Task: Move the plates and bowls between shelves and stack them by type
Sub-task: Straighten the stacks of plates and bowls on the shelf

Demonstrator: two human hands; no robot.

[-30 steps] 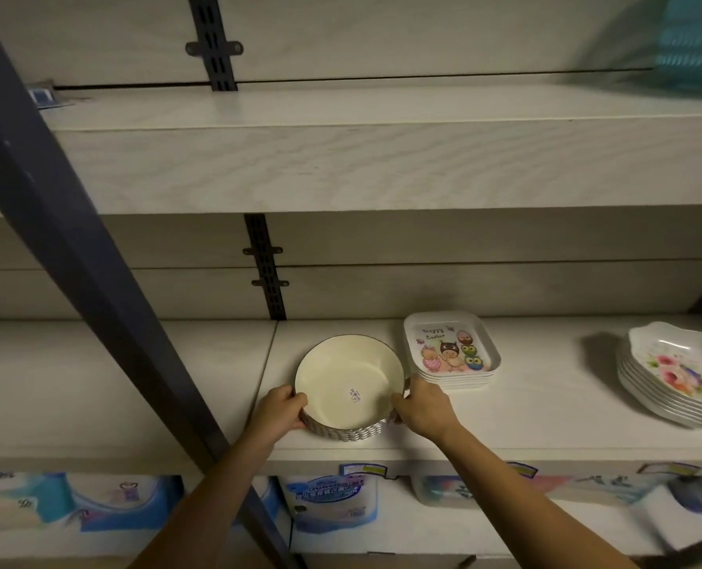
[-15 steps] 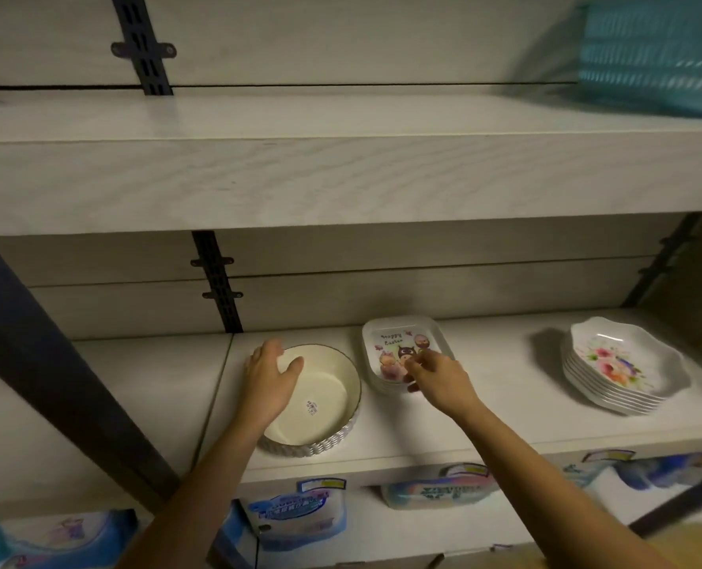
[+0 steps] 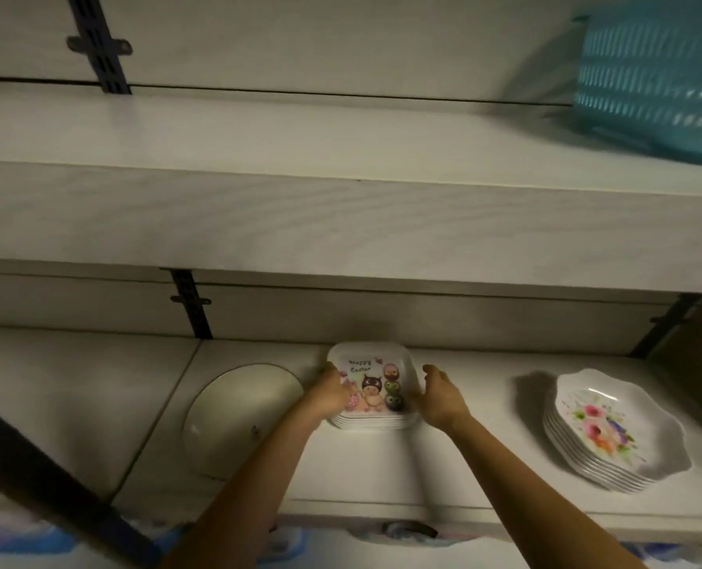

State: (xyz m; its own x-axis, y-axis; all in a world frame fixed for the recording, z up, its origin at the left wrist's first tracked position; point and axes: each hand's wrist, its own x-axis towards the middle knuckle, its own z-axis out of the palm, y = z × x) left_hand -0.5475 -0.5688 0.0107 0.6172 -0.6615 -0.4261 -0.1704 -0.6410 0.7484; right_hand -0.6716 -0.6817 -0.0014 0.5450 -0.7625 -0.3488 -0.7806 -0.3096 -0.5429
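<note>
A stack of square plates (image 3: 376,388) printed with Easter cartoon figures stands on the middle shelf (image 3: 456,466). My left hand (image 3: 329,394) grips the stack's left edge, and my right hand (image 3: 441,398) holds its right edge with the thumb raised. To the left sits a round cream bowl (image 3: 238,416) with a dark rim, which neither hand touches. At the right of the same shelf rests a stack of scalloped floral plates (image 3: 612,431).
The upper shelf (image 3: 341,223) hangs just above and carries a teal plastic basket (image 3: 653,71) at its right end. A dark slanted upright (image 3: 53,486) crosses the lower left. Packaged goods (image 3: 16,540) fill the shelf below.
My left hand has left the cream bowl and gone right to the square plates. My right hand has shifted to the stack's right edge. The view has tilted upward.
</note>
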